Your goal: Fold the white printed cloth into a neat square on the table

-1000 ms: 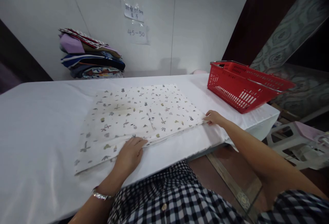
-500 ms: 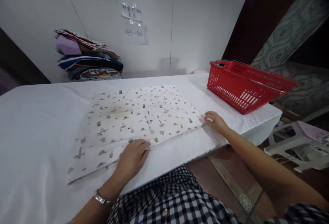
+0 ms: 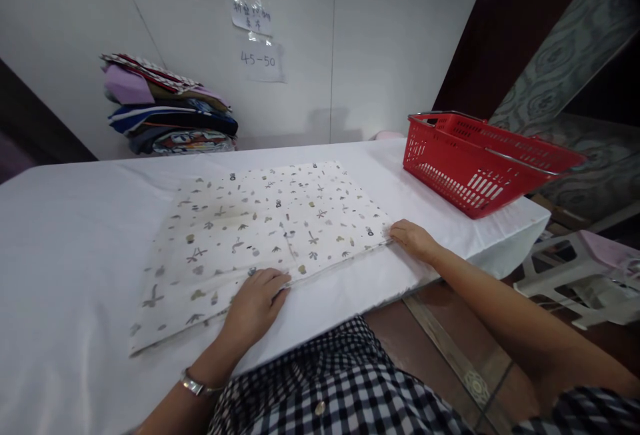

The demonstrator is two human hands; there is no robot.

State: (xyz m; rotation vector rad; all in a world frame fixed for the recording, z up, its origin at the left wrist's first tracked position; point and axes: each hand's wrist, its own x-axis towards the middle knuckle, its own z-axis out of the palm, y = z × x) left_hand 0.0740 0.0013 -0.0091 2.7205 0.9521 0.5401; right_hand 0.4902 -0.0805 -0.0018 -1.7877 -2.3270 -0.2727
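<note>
— I'm looking down at the folded printed cloth, lying flat in the middle of the desk, its near edge running close to the desk's near edge.

— What are the hands doing?

— My left hand is pressing palm-down on the cloth's near edge, fingers together and flat, clamped on nothing. My right hand is resting at the cloth's near right corner, fingertips touching it; I can't tell whether they're pinching the layers.

— How's it going to handle?

— I'm judging it light, thin and limp, so it's likely sagging if lifted from one point. The layers look slippery over each other. I'm thinking the two near corners are the places to take hold, pinching all layers together.

— Anything nearby?

— A red basket is sitting at the right far corner, a stack of folded fabrics at the far edge.
</note>
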